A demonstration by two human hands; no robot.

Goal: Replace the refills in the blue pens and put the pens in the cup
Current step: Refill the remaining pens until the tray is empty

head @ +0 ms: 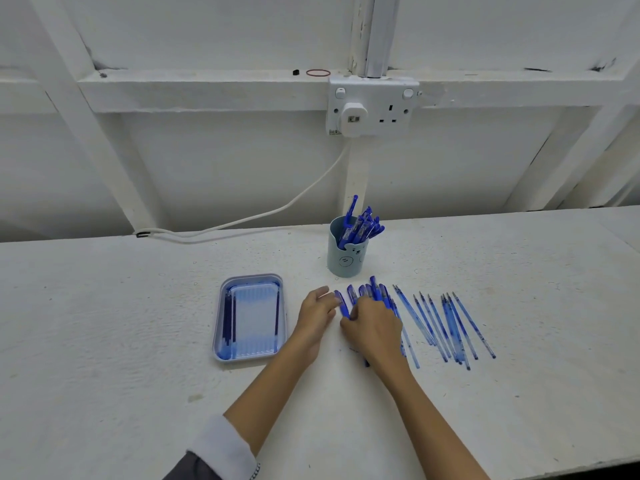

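Blue pens (367, 292) are seen bunched on the bench (138, 341) between tray (221, 306) and loose refills (450, 323), near the pen-filled cup (343, 259). Left hand (317, 311) fingers (325, 292) are held nearly straight, touching the end pen (342, 305). Right hand (374, 327) is laid over the bunch, grip not discernible.

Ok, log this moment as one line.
left hand open, beside pens | right hand over pens | cup holds pens | refills right | tray left

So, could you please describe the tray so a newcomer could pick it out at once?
Start at the wall socket above the white table. Straight below it stands a pale blue cup; the tray lies left of that, nearer the front edge. It is the only flat, rectangular thing there, pale blue with rounded corners.
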